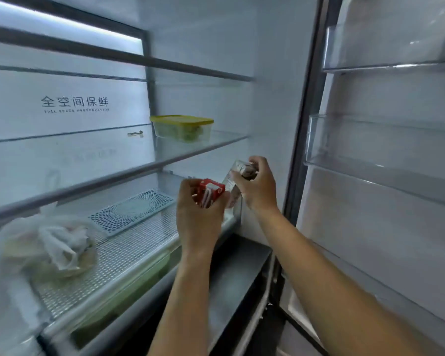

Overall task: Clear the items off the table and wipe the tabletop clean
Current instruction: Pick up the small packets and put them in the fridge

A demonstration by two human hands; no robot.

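Note:
I face an open fridge. My left hand (199, 214) grips a small red drink carton (210, 192) with a white straw pack on its side. My right hand (257, 185) grips a taller silvery-white carton (238, 173) by its top. Both cartons are held side by side, touching, just above the right front end of the lower shelf (129, 242). My fingers hide parts of both cartons.
A clear box with a yellow lid (183, 127) stands on the middle shelf. A tied white plastic bag of food (52, 242) lies at the left of the lower shelf. A perforated vent plate (131, 210) sits mid-shelf. Door bins (380, 150) stand at the right.

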